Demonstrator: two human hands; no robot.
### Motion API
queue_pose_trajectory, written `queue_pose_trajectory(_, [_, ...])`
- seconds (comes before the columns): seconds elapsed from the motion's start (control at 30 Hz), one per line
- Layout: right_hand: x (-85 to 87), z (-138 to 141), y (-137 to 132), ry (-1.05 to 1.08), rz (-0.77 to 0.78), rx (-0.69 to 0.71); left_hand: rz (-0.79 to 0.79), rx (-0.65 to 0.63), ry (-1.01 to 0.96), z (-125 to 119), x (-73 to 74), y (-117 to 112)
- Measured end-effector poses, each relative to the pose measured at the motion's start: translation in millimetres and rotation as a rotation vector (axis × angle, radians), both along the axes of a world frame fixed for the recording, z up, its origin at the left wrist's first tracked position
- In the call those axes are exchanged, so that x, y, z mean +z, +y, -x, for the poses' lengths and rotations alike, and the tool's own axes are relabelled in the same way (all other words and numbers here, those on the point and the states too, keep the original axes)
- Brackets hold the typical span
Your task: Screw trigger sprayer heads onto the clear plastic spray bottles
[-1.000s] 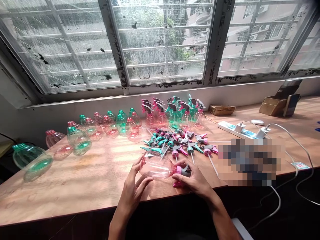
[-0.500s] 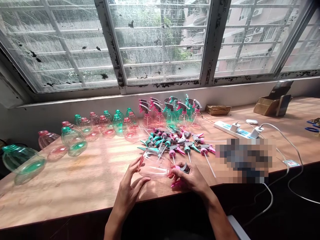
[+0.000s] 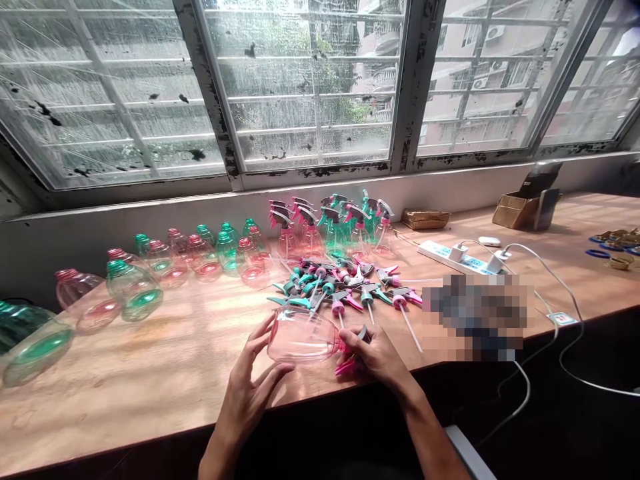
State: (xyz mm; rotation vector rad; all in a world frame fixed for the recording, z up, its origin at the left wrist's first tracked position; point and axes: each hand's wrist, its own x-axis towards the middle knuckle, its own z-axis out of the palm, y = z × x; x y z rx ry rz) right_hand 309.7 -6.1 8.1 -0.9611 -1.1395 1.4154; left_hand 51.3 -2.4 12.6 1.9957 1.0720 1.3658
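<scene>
A clear pink spray bottle [image 3: 303, 339] lies on its side in the air above the table's front edge, its base to the left. My left hand [image 3: 253, 377] cups that base, fingers behind it and thumb below. At the neck, my right hand [image 3: 377, 360] is closed around the pink and grey trigger sprayer [image 3: 350, 365], mostly hidden by the fingers. Just beyond the bottle is a heap of loose pink, green and grey trigger sprayers [image 3: 345, 283], several with thin tubes pointing toward me.
Several open pink and green bottles [image 3: 135, 293] stand along the left and back of the wooden table [image 3: 165, 373]. Bottles with sprayers fitted [image 3: 330, 230] stand behind the heap. To the right are a white power strip [image 3: 455, 258], cables, a blurred patch and a cardboard box [image 3: 515, 208].
The whole scene has shifted left in the picture as the camera turned slightly. Both hands keep nearly the same hold on the bottle and its sprayer.
</scene>
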Motion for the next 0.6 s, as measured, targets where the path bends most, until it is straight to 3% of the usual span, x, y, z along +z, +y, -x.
queue_pose_trajectory(0.1, [-2.7,1,1,0.038,0.012,0.024,-0.02,0.042,0.029,0,-3.1,2])
queue_pose_trajectory(0.2, [-7.0,2,1,0.006,-0.007,0.05,0.096,0.041,0.018,4,-7.5,3])
queue_pose_trajectory(0.3, [-9.2,3,1,-0.138,-0.131,0.042,0.182,0.018,-0.048,8,-7.5,4])
queue_pose_trajectory(0.4, [-7.2,5,-1,-0.391,-0.392,-0.024,0.166,0.001,-0.149,4,0.3,5])
queue_pose_trajectory(0.47, [-5.2,7,-4,-0.435,-0.534,-0.046,0.101,0.04,-0.225,-5,8.2,4])
queue_pose_trajectory(0.53, [-3.9,9,-8,-0.384,-0.581,-0.067,0.037,0.076,-0.314,-17,15.7,2])
queue_pose_trajectory(0.6, [-3.2,11,-11,-0.271,-0.494,-0.085,0.038,0.035,-0.367,-27,21.6,0])
